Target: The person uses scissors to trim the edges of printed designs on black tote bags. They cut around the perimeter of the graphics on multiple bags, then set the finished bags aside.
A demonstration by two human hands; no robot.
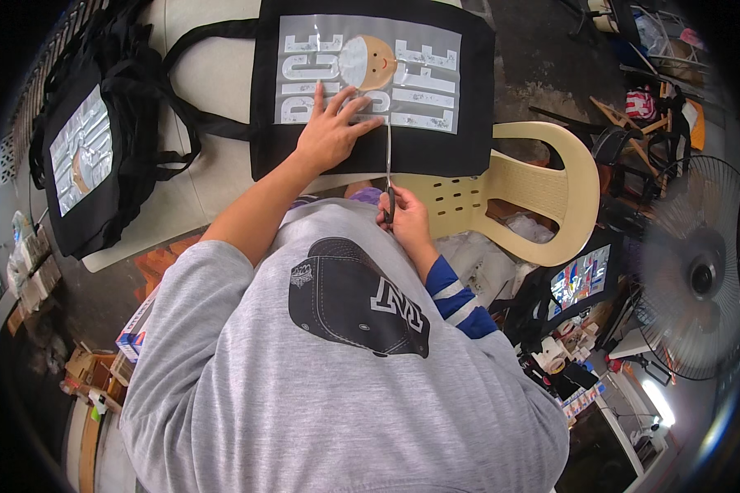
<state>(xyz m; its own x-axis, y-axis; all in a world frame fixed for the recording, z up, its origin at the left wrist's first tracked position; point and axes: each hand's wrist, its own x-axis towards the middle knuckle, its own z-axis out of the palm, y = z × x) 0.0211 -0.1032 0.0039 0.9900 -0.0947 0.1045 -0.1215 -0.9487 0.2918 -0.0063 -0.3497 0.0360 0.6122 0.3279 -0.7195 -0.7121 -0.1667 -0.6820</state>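
Observation:
A black fabric tote bag [370, 154] lies on a pale table, its handles stretching to the left. On its front is a clear-filmed print [428, 68] with large letters and a round cartoon face. My left hand [332, 132] rests with spread fingers on the lower edge of the print, holding nothing. My right hand [405, 212], below the bag's near edge, grips the dark handle of a pair of scissors [389, 154]. The long metal blades point away from me over the bag, their tip at the print's lower edge near my left hand's fingertips.
More black tote bags [80, 166] are piled on the left of the table [216, 166]. A cream plastic chair [576, 203] stands right of the bag. Farther right are a standing fan [700, 277] and another printed black bag [583, 280]. A printed carton [137, 333] is at my lower left.

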